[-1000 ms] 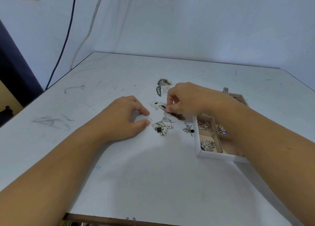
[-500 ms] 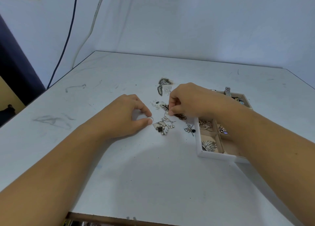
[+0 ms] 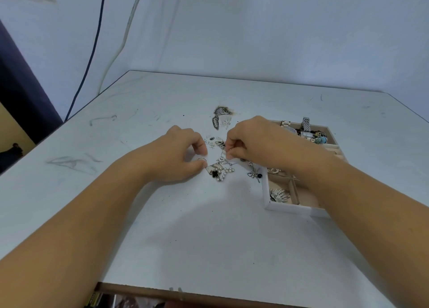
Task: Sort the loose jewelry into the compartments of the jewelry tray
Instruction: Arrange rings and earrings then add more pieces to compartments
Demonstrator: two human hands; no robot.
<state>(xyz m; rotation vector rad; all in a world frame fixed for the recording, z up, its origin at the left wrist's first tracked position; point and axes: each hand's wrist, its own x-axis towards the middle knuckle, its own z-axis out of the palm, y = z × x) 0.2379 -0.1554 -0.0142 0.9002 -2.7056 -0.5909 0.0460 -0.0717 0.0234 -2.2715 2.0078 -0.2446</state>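
A heap of loose jewelry (image 3: pixel 221 169) lies mid-table: a pearl piece with a black clover, a silver heart, small studs, and a bow-shaped piece (image 3: pixel 255 174). My left hand (image 3: pixel 178 155) rests left of the heap, thumb and forefinger curled around a thin ring (image 3: pixel 202 159) on the table. My right hand (image 3: pixel 251 140) hovers over the heap, its thumb and forefinger pinched on a fine silver chain piece (image 3: pixel 223 154) hanging down to the pile. The white jewelry tray (image 3: pixel 287 206) with beige compartments stands to the right, partly hidden by my right forearm.
Two leaf-shaped pieces (image 3: pixel 218 116) lie beyond the heap. The tray holds a silver fan brooch (image 3: pixel 278 195) in the near compartment, watches and beads (image 3: pixel 312 133) in the far one. The table's front edge (image 3: pixel 185 296) is close; cables hang on the wall at left.
My right hand has lifted slightly from the heap, pinching a thin piece and drawing it upward. My left hand stays by the ring, hardly moved.
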